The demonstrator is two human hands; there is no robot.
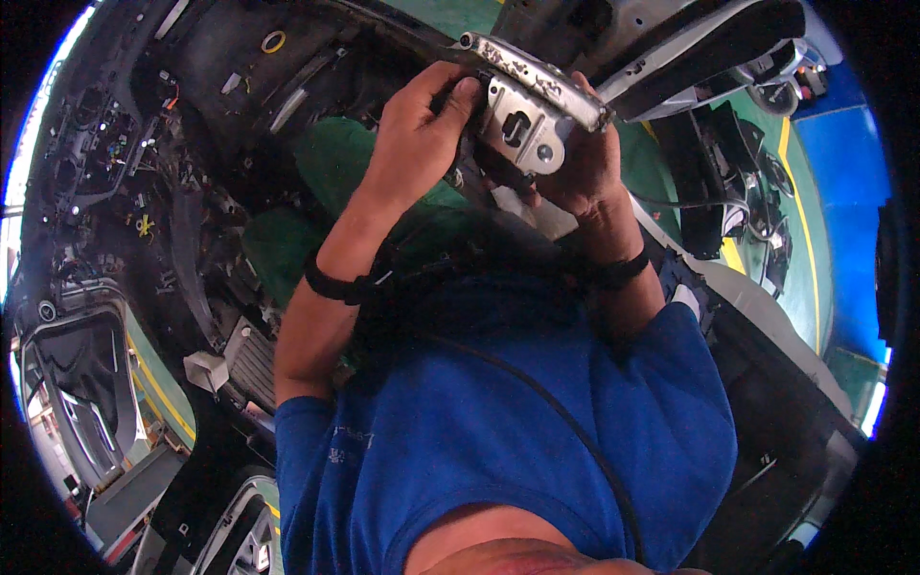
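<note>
Yellow ring (274, 42): left of silver metal bracket (537, 120). Left hand (422, 129): thumb and fingers pinching the bracket's left edge. Bracket: held up between both hands. Right hand (596, 172): curled around bracket's right side, fingers partly hidden.

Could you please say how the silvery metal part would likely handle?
The silvery metal part is probably rigid, since its plate and rail show no sagging. Its shiny faces might feel slippery; the plate juts from the rail, so it could tip.
</note>
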